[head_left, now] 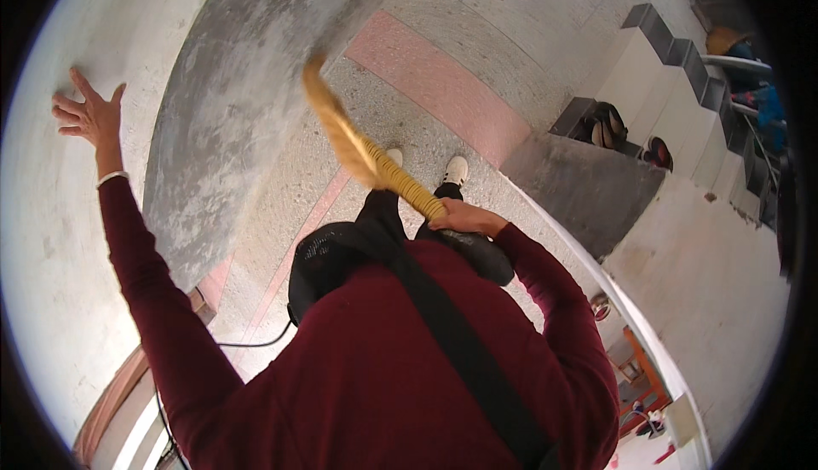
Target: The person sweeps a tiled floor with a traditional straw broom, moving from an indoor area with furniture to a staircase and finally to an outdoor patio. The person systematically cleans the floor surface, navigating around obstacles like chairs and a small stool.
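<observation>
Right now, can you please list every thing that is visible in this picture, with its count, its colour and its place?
broom: one, yellow straw with a wrapped handle, centre, blurred, held in the right hand
wall: one, white, left side
grey slab: one, grey and worn, upper left, beside the wall
floor: speckled grey with a pink band, top centre
stairs: one flight, white with dark treads, upper right
footwear on the floor: a few pieces, dark, by the foot of the stairs
shoes: two, white, on the person's feet, centre
strap: one, black, across the dark red sweater
left hand: open, fingers spread, flat against the wall
right hand: closed around the broom handle
</observation>
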The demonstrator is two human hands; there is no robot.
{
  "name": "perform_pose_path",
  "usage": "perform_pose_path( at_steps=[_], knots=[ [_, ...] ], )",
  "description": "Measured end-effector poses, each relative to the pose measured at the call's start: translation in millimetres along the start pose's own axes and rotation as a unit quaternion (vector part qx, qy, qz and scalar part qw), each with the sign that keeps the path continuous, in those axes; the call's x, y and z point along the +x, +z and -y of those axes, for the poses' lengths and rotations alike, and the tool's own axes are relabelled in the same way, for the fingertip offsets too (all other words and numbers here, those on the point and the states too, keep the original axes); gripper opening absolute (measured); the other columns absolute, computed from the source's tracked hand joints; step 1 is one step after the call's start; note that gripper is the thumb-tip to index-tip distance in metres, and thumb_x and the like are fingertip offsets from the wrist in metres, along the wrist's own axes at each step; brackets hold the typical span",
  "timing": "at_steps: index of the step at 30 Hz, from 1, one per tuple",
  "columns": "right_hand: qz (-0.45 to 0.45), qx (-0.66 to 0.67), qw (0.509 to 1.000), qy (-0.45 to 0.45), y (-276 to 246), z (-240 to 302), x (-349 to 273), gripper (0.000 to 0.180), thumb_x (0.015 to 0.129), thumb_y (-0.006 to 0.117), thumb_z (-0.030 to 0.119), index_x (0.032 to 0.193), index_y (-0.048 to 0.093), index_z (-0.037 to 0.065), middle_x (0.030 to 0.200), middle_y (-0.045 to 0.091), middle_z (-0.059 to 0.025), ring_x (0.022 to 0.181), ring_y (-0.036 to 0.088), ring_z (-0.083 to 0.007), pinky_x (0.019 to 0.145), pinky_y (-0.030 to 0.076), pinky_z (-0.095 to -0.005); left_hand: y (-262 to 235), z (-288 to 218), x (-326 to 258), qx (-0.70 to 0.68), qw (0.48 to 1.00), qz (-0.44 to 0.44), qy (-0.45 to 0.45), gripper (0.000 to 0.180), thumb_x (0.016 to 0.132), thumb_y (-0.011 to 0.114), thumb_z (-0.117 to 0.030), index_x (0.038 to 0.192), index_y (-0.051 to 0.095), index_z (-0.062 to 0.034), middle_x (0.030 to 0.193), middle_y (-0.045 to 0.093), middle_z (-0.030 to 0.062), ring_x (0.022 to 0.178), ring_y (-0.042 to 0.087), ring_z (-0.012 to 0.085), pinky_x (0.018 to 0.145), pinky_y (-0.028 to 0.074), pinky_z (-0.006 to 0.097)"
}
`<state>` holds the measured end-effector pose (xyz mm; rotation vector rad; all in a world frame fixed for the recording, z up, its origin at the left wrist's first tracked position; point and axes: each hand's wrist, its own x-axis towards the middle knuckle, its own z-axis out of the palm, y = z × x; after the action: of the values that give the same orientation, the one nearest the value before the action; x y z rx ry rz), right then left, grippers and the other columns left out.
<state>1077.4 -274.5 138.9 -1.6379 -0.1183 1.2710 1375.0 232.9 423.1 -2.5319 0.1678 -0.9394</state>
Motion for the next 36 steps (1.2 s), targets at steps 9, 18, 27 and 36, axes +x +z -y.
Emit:
perform_pose_path(
  at_steps=[9, 18, 27, 36],
  knots=[
    [0.041, 0.078, 0.996, 0.011, -62, -61, -2, 0.038, 0.077, 0.058, 0.032, 0.103, 0.057, 0.004, 0.085, 0.059, -0.0043, 0.077, 0.054, -0.0130, 0.070, 0.044, -0.0268, 23, 26, -9, 0.000, 0.998, 0.056, 0.023, 0.106, 0.061, 0.074, -0.045, 0.136, 0.000, -0.0334, 0.133, -0.007, 0.0342, 0.118, -0.011, 0.0556, 0.078, 0.006, 0.075],
    [-0.317, -0.062, 0.940, 0.109, -237, -96, -57, 0.032, 0.072, 0.062, 0.022, 0.098, 0.058, 0.004, 0.076, 0.058, -0.0009, 0.063, 0.053, -0.0117, 0.057, 0.043, -0.0259, 23, 25, -10, -0.020, 0.998, 0.054, 0.006, 0.104, 0.062, 0.073, -0.043, 0.135, -0.001, -0.0383, 0.136, -0.008, 0.0299, 0.119, -0.012, 0.0564, 0.078, 0.004, 0.077],
    [-0.356, 0.011, 0.934, -0.035, -196, -36, -9, 0.042, 0.075, 0.063, 0.021, 0.109, 0.053, 0.001, 0.092, 0.058, -0.0023, 0.083, 0.051, -0.0111, 0.074, 0.043, -0.0259, 23, 19, -8, -0.018, 1.000, 0.024, 0.000, 0.105, 0.063, 0.074, -0.039, 0.135, -0.003, -0.0386, 0.139, -0.007, 0.0251, 0.120, -0.012, 0.0561, 0.081, 0.003, 0.076],
    [0.030, 0.010, 0.998, 0.046, -67, 7, -23, 0.048, 0.071, 0.062, 0.034, 0.107, 0.056, 0.004, 0.100, 0.059, -0.0103, 0.090, 0.054, -0.0184, 0.080, 0.041, -0.0296, 18, 18, -8, -0.004, 1.000, 0.021, 0.012, 0.107, 0.062, 0.075, -0.035, 0.136, -0.003, -0.0341, 0.137, -0.004, 0.0297, 0.121, -0.007, 0.0565, 0.087, 0.007, 0.073]
  ],
)
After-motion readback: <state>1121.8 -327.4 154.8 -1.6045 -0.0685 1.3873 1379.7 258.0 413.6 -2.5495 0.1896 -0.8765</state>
